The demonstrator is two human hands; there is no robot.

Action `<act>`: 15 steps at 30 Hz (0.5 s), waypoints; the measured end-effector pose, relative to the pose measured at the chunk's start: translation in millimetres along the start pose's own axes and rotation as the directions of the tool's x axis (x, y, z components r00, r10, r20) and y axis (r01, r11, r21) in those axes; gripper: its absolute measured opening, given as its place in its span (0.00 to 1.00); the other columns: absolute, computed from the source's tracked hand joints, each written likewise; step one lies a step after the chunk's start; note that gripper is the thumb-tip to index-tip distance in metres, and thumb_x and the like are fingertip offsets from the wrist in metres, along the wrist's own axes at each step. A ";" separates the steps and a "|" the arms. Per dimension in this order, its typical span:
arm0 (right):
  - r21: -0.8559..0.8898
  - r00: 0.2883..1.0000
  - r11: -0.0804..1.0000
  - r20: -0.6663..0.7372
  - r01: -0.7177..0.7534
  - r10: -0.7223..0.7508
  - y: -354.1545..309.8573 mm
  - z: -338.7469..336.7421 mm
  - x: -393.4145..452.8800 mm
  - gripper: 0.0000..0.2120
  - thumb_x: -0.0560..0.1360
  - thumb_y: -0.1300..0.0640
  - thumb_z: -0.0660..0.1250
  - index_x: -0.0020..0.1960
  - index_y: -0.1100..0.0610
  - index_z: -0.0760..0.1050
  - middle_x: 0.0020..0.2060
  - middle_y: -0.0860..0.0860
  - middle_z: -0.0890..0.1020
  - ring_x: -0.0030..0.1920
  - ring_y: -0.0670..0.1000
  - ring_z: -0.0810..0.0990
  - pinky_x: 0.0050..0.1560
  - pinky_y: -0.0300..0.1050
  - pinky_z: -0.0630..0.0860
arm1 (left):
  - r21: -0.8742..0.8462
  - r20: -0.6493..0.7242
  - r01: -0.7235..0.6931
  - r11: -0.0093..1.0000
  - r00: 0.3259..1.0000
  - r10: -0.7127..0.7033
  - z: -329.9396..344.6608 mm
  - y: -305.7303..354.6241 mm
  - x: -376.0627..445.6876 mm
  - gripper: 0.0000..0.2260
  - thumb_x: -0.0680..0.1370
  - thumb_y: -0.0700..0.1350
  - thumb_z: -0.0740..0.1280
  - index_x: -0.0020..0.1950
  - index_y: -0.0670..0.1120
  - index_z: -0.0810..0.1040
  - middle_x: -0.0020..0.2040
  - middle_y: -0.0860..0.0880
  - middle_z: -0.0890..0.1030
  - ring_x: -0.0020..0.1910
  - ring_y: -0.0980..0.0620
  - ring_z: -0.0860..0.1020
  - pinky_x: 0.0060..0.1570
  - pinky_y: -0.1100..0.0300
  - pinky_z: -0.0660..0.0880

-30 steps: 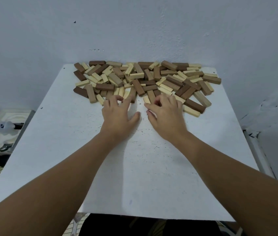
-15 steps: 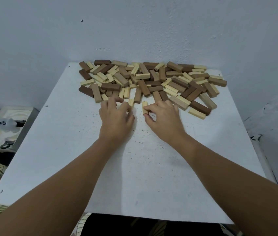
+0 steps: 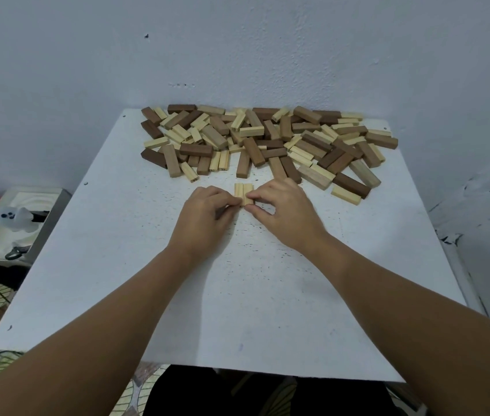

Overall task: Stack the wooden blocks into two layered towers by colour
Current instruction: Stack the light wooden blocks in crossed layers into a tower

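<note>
Hands meet mid-table (image 3: 237, 295): left hand (image 3: 204, 217) and right hand (image 3: 282, 214) each pinch the two pale blocks (image 3: 243, 193), which lie side by side, touching. Block pile (image 3: 267, 142) sits just beyond, against the wall.

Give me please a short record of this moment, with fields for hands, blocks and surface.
left hand: pinches the left one of two pale rectangular wooden blocks
right hand: pinches the right one
pair: lying side by side, touching
loose pile of dark brown, tan and pale wooden blocks: unsorted, by the wall
square white table: no tower yet
</note>
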State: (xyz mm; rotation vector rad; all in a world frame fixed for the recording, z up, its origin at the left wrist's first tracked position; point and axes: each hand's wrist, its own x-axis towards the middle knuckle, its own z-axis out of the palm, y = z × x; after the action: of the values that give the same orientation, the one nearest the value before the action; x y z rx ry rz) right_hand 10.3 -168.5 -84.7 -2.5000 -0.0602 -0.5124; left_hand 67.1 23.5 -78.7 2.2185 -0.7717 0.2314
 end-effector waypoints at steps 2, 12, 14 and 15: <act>0.003 1.000 1.000 0.018 -0.002 0.002 -0.3 -0.1 0.3 0.11 0.79 0.47 0.72 0.59 0.50 0.84 0.51 0.45 0.84 0.55 0.50 0.75 0.56 0.43 0.70 | -0.010 -0.004 0.010 1.000 1.000 -0.010 -1.8 3.7 -0.1 0.06 0.79 0.43 0.74 0.54 0.49 0.88 0.48 0.54 0.84 0.51 0.53 0.77 0.50 0.53 0.77; 0.002 0.999 1.000 0.027 -0.023 0.023 0.5 -1.5 0.3 0.18 0.78 0.44 0.71 0.66 0.49 0.80 0.51 0.44 0.82 0.55 0.46 0.73 0.56 0.41 0.70 | 0.119 0.160 0.304 0.945 0.934 -0.320 -22.2 19.0 48.6 0.25 0.84 0.45 0.61 0.82 0.50 0.65 0.55 0.43 0.84 0.43 0.53 0.78 0.44 0.58 0.72; 0.002 0.999 1.000 0.024 -0.025 0.025 1.3 -1.4 -0.2 0.18 0.78 0.44 0.72 0.66 0.49 0.80 0.51 0.44 0.82 0.54 0.45 0.73 0.56 0.40 0.69 | 0.213 0.242 0.296 0.931 0.907 -0.344 -22.4 19.1 60.0 0.24 0.84 0.45 0.58 0.82 0.51 0.65 0.64 0.40 0.81 0.55 0.46 0.79 0.50 0.57 0.72; 0.006 0.999 1.000 0.023 -0.030 0.030 1.6 -1.4 -0.5 0.18 0.78 0.44 0.72 0.66 0.48 0.80 0.51 0.43 0.82 0.54 0.45 0.72 0.56 0.40 0.69 | 0.237 0.270 0.293 0.926 0.896 -0.352 -22.5 19.1 62.7 0.24 0.84 0.44 0.57 0.81 0.51 0.66 0.66 0.40 0.80 0.57 0.45 0.78 0.50 0.57 0.72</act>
State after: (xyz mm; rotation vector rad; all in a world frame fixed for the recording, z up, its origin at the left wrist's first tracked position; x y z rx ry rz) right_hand 9.6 -170.6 -84.7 -2.4971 -0.0337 -0.4705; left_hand 107.5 0.9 -27.2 2.5625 -0.5404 -0.2222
